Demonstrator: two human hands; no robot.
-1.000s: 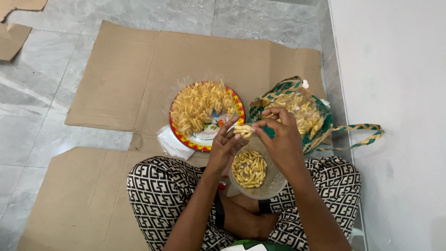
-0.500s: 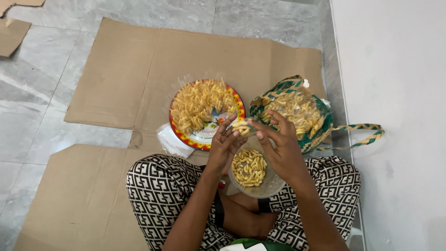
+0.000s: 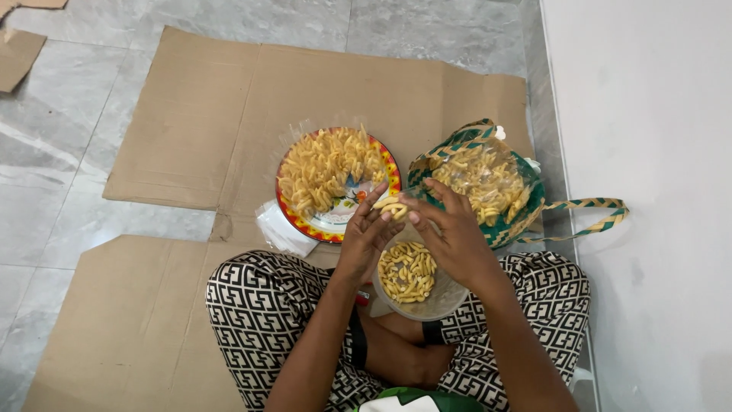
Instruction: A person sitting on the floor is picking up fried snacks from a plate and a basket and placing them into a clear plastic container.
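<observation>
I sit cross-legged on cardboard. My left hand [image 3: 364, 238] and my right hand [image 3: 450, 229] meet above a clear plastic bag [image 3: 442, 299] partly filled with yellow snack pieces [image 3: 407, 273] in my lap. A few yellow snack pieces [image 3: 391, 206] are pinched between the fingertips of both hands. A round colourful plate [image 3: 328, 226] piled with the same yellow pieces lies just beyond my left hand. To the right, a green woven basket [image 3: 526, 217] holds a clear bag of more pieces.
Flattened cardboard sheets [image 3: 198, 122] cover the grey tiled floor [image 3: 53, 168]. A white wall [image 3: 648, 152] stands close on the right. The basket's woven handle [image 3: 595, 214] trails toward the wall. A folded clear plastic wrapper [image 3: 282, 229] lies beside the plate.
My right hand's fingers have spread apart and shifted slightly left. The pinched pieces have moved up a little over the bag. The view drifted slightly.
</observation>
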